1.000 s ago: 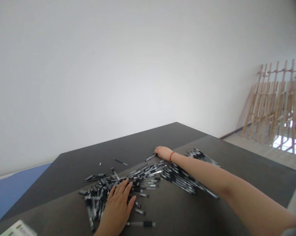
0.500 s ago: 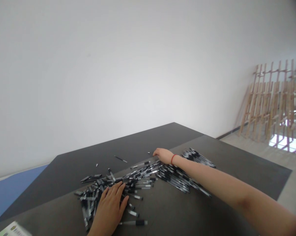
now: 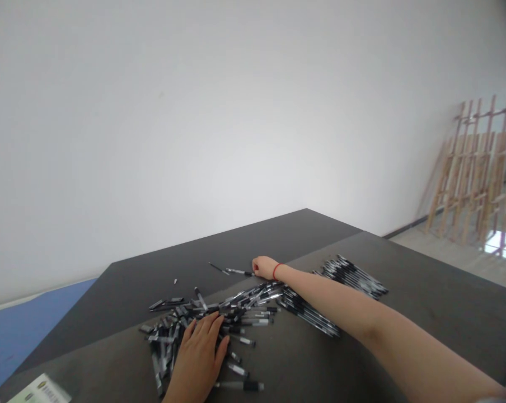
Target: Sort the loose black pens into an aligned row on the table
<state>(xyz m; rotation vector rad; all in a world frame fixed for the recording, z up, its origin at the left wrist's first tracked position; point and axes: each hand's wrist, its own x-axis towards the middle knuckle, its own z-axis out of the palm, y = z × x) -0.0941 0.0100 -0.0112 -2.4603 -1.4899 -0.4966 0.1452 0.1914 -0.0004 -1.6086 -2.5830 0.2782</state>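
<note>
Many black-and-clear pens (image 3: pixel 163 341) lie in a loose heap on the dark table (image 3: pixel 278 235). My left hand (image 3: pixel 202 350) rests flat on this heap, fingers apart. Beyond the heap, my right hand (image 3: pixel 265 267), with a red string at the wrist, has its fingers curled round the dark end of a pen (image 3: pixel 239 272). Under and beside my right forearm are pens laid side by side in two groups, one nearer (image 3: pixel 309 316) and one farther to the right (image 3: pixel 356 276).
A thin dark stick (image 3: pixel 218 268) and a small white piece (image 3: pixel 176 281) lie toward the back. At the lower left are a pale green-and-white packet (image 3: pixel 41 390) and a blue surface (image 3: pixel 47 313). Wooden racks (image 3: pixel 479 173) lean at the far right.
My right hand has moved left and back and has closed on a pen, now lying near the thin stick. The left hand stays on the heap. The view has shifted slightly.
</note>
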